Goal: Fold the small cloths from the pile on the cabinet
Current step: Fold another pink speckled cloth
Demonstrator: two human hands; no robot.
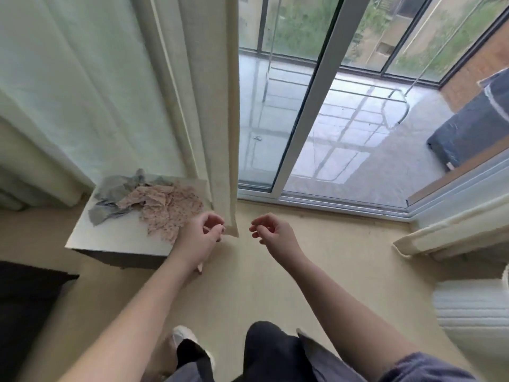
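Cloth pile [154, 205] lies rumpled on the cabinet [118, 238], nothing folded yet. My right hand [271, 230] is loosely curled and empty, in the air. My left hand [199, 235] is curled at the pile's near edge, can't tell if it's pinching anything. Best to take only the top pink cloth [173, 213] by two corners and lift it clear.
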